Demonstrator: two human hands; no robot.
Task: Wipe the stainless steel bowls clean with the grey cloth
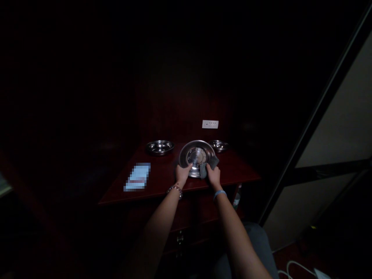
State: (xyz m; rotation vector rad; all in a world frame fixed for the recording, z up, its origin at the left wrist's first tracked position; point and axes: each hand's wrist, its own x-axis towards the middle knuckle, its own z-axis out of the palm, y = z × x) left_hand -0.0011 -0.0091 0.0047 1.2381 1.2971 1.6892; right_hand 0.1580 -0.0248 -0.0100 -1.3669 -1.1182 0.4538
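Observation:
A round metal basin (197, 155) is tilted up over the dark red desk (162, 182), its face toward me. My left hand (183, 173) grips its lower left rim, thumb on the near side. On the lower right, my right hand (213, 174) holds a grey cloth (204, 169) against the rim. Part of the cloth sticks up past the rim. Fingers behind the basin are hidden.
Two metal dishes sit farther back, one at the left (159, 147) and one at the right (219, 145). A blurred light-blue item (137, 176) lies at the desk's left. A white socket (210, 124) is on the back wall. A bottle (236, 199) stands below the right edge.

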